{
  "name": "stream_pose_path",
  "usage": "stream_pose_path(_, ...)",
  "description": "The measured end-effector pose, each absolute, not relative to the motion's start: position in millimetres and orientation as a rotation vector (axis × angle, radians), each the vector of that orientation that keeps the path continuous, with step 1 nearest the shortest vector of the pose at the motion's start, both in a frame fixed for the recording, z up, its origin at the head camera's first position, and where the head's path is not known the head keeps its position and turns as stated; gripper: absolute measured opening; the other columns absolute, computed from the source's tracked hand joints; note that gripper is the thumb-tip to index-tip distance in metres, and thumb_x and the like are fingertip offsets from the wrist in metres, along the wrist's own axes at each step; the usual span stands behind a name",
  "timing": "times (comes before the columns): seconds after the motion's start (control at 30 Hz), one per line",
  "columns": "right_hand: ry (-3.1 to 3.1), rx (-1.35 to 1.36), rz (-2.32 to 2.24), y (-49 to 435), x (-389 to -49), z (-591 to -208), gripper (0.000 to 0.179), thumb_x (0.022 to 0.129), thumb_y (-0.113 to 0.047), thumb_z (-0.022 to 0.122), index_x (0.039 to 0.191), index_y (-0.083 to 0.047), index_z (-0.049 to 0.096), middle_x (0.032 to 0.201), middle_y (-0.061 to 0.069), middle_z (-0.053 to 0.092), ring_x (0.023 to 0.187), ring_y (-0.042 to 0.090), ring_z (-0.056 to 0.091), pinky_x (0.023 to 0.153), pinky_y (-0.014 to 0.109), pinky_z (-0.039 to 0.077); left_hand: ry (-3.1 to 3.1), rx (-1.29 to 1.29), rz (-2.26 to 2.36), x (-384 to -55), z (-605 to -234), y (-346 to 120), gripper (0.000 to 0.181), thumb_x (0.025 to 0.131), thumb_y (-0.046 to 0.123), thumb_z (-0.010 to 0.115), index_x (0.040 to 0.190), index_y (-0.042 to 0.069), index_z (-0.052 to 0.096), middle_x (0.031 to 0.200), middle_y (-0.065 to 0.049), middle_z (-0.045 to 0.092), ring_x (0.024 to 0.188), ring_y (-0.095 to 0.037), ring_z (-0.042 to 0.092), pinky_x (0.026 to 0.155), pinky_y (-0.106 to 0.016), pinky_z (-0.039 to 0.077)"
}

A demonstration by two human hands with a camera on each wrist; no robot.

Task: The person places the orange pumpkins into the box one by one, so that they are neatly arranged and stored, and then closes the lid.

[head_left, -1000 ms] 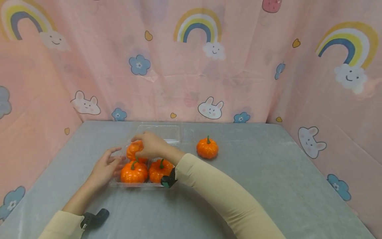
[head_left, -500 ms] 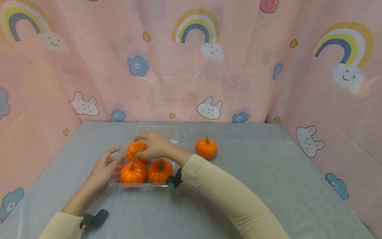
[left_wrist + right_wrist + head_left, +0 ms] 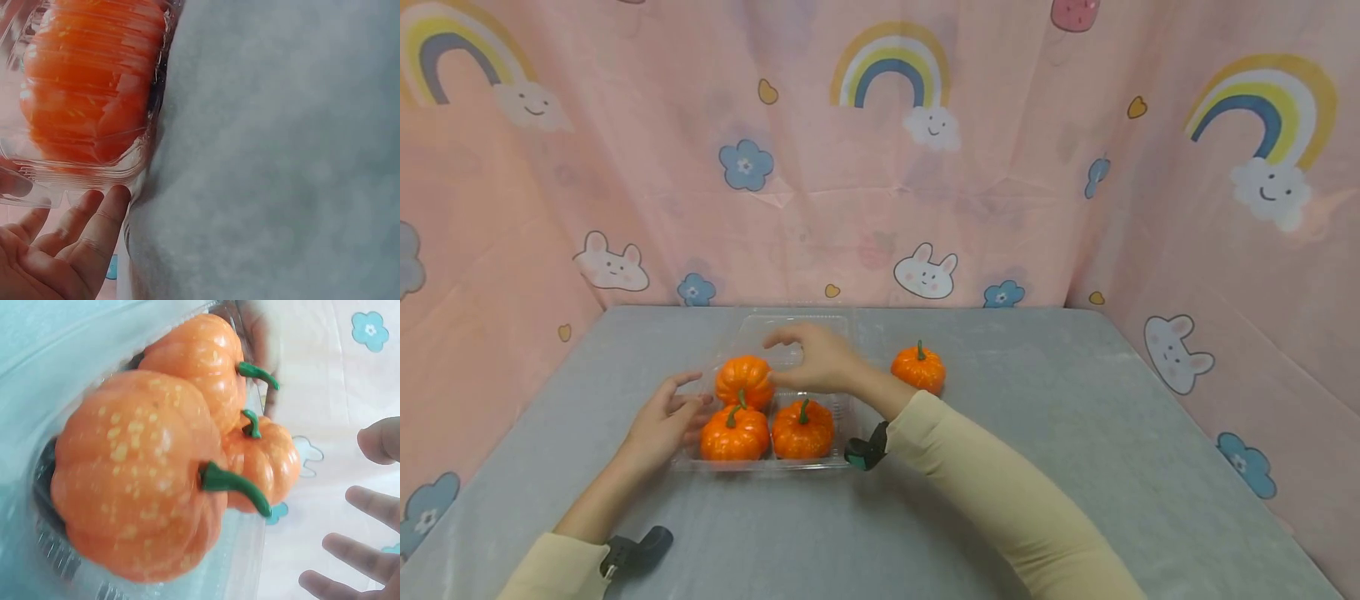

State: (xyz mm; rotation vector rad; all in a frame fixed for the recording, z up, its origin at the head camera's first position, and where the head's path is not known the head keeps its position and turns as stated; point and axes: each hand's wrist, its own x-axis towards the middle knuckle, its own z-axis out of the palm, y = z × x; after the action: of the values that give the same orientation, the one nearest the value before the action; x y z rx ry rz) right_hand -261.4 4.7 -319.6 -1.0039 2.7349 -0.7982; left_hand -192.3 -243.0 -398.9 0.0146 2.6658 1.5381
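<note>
Three small orange pumpkins with green stems sit in a clear plastic clamshell box [image 3: 752, 467]: one front left [image 3: 735, 435], one front right [image 3: 802, 432], one back left [image 3: 742, 380]. My left hand [image 3: 657, 425] is at the left side of the box, its mostly straight fingertips against the plastic wall in the left wrist view. Close to the right of the back left pumpkin is my right hand [image 3: 822, 358], thumb and fingers spread and holding nothing. In the right wrist view its fingers [image 3: 359, 557] show apart from the pumpkins.
Another orange pumpkin [image 3: 919, 368] stands on the grey table [image 3: 1060, 433], right of the box and partly behind the right forearm. The box's lid [image 3: 752, 329] lies folded back behind it. A pink patterned curtain [image 3: 820, 208] encloses the table's back and sides.
My right hand has let go of the back left pumpkin and drawn off to the right, thumb and fingers parting. The pumpkin now rests in the box. My left hand stays put.
</note>
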Motion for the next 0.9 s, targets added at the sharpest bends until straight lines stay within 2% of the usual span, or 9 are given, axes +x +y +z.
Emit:
stream_pose_path(0.53,2.754,-1.003,-0.938,41,-265,-321,0.042,0.085,-0.032,0.068,0.124,-0.019,0.063,0.132,0.000,0.060,0.122,0.022,0.055,0.101,0.040,0.049,2.652,0.015,1.577,-192,-399,-242,0.054,0.104,0.030,0.038,0.151,0.009,0.022,0.138,-0.030,0.049,0.112,-0.038,0.062,0.083,-0.038,0.058)
stream_pose_path(0.7,2.763,-0.925,-1.010,55,-264,-320,0.041,0.083,-0.030,0.069,0.123,-0.020,0.063,0.134,0.002,0.058,0.121,0.024,0.054,0.099,0.043,0.049,2.638,0.009,1.594,-191,-398,-242,0.054,0.104,0.030,0.038,0.151,0.009,0.022,0.140,-0.030,0.047,0.113,-0.038,0.061,0.083,-0.037,0.058)
stream_pose_path(0.9,2.786,-0.822,-1.077,74,-261,-318,0.041,0.083,-0.030,0.069,0.123,-0.025,0.063,0.135,-0.003,0.057,0.120,0.027,0.054,0.097,0.046,0.050,2.609,0.023,1.639,-190,-397,-243,0.055,0.104,0.030,0.040,0.150,0.007,0.024,0.141,-0.030,0.046,0.113,-0.039,0.061,0.081,-0.035,0.059)
